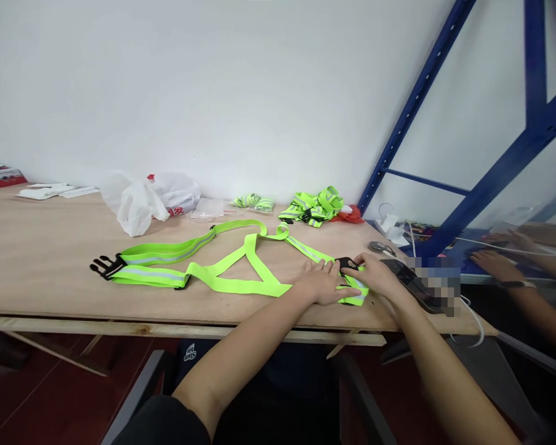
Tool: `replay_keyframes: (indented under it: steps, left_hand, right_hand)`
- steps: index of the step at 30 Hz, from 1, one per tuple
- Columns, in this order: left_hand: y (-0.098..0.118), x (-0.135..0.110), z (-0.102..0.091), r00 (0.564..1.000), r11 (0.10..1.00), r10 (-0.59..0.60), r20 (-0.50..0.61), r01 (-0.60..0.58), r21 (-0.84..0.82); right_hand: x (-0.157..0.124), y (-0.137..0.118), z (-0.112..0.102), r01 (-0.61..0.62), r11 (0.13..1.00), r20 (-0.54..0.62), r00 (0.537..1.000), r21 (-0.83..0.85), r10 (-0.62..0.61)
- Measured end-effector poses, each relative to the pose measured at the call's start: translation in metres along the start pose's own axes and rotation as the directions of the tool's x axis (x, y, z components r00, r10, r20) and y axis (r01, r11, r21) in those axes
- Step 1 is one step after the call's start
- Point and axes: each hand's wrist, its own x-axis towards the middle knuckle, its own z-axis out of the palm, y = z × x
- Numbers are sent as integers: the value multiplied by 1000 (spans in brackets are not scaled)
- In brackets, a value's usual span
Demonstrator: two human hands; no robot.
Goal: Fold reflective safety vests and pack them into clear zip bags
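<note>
A neon-yellow reflective strap harness (241,285) with grey stripes lies spread along the table. Its black prong buckle half (107,267) is at the left end. My left hand (319,283) rests on the harness near its right end, palm down with fingers stretched out. Beside it, my right hand (376,275) has its fingers closed at a black buckle piece (346,264) on the right end of the straps. Part of that buckle and the folded strap there are hidden by my fingers.
Behind the harness are a white plastic bag (139,207), flat clear bags (208,208), a small strap bundle (254,202) and a heap of harnesses (317,206). A phone (410,285) lies at right, before a blue metal frame (491,167). Another person's hand (493,264) shows beyond.
</note>
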Motion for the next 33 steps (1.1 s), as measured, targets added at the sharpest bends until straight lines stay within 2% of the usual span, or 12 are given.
replay_keyframes:
  steps: [3, 7, 9, 13, 18, 24, 27, 28, 30, 33]
  left_hand:
    - [-6, -1, 4, 1000, 1000, -4, -22, 5, 26]
    - [-4, -2, 2, 999, 999, -28, -28, 29, 35]
    - [-2, -2, 0, 999, 999, -36, -10, 36, 39]
    - [-6, 2, -4, 999, 1000, -7, 37, 6, 29]
    - [-15, 8, -5, 1000, 998, -17, 20, 18, -53]
    - [-17, 8, -1, 998, 990, -53, -41, 47, -134]
    - [-19, 6, 1, 996, 983, -38, -87, 21, -182]
    - [-19, 6, 1, 994, 982, -20, -107, 0, -188]
    - [-20, 5, 0, 990, 980, 21, -140, -48, -194]
    - [-19, 3, 0, 987, 982, 63, -151, -88, -170]
  right_hand:
    - [-10, 2, 3, 64, 989, -133, 990, 137, -46]
    - [-24, -3, 0, 89, 962, -168, 985, 258, -46]
    - [-30, -8, -3, 132, 950, -167, 982, 283, -86]
    - [-32, -20, -13, 221, 933, -135, 973, 285, -189]
    - [-19, -29, -26, 290, 937, -99, 956, 194, -275]
    - [-4, -31, -36, 331, 940, 79, 938, 85, -337]
    - [-1, -33, -34, 351, 934, 155, 921, 74, -358]
    - [-1, -33, -32, 354, 931, 133, 922, 90, -363]
    - [-5, -30, -29, 336, 931, 2, 941, 142, -340]
    - [-21, -13, -28, 199, 961, -252, 956, 190, -148]
